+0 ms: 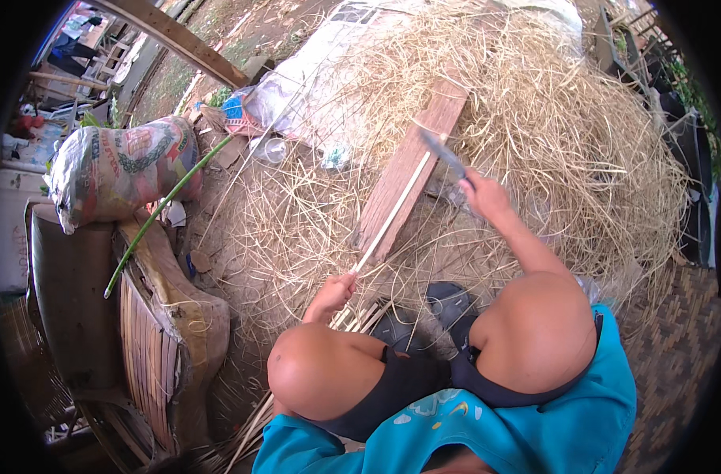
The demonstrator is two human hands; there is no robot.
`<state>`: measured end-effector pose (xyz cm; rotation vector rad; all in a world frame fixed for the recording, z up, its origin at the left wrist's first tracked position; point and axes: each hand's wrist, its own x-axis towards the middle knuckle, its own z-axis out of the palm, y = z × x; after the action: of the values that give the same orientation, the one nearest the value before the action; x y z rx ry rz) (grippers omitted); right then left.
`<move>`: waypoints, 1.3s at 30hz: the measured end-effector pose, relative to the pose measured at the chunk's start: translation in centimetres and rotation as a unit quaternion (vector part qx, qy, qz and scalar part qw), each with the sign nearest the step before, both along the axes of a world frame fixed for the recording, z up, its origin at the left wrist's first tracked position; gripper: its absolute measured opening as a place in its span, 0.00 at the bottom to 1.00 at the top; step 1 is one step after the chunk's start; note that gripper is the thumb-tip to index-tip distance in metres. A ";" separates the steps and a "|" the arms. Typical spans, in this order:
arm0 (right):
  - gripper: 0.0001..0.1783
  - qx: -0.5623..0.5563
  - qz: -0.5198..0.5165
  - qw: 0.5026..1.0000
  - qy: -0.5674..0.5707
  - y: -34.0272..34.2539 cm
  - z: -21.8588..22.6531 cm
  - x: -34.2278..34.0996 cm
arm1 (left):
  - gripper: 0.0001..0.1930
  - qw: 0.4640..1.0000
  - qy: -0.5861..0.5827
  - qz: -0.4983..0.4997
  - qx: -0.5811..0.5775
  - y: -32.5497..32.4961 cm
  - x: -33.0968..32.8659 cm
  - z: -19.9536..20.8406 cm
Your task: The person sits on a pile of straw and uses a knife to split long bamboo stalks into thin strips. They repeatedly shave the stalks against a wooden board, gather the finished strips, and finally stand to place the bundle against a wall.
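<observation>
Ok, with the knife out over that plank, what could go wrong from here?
The knife in the right hand might slip against the narrow strip. The bare left hand, gripping that strip, could get cut on its edge. Loose shavings over the plank's far end may snag the strip.

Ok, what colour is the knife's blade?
The knife blade looks bluish grey, seen in the head view.
</observation>
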<state>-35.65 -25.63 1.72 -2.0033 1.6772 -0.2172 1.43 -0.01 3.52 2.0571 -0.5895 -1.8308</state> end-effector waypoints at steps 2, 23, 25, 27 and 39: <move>0.28 0.020 -0.070 0.997 0.018 -3.6 1.3 -2.1 | 0.26 1.000 -0.011 0.015 -0.004 1.2 1.1 0.6; 0.27 0.007 0.135 0.990 -0.044 8.6 -1.6 0.7 | 0.47 0.601 -0.245 0.756 0.089 45.7 -1.5 -10.9; 0.26 0.009 0.154 0.988 -0.028 9.1 -0.7 0.6 | 0.56 0.583 -0.106 0.805 -0.015 44.2 -0.1 -11.4; 0.26 -0.035 0.182 0.981 -0.054 9.3 -1.5 -0.5 | 0.65 0.561 -0.067 0.818 -0.106 41.1 3.3 -11.2; 0.23 -0.022 0.164 0.978 -0.127 13.5 -0.9 -2.0 | 0.65 0.471 -0.261 0.789 0.298 31.9 12.9 -11.4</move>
<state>-37.67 -12.15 0.84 -2.1458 1.1766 -0.3774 14.30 31.94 -7.91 1.8920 1.6351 -0.1262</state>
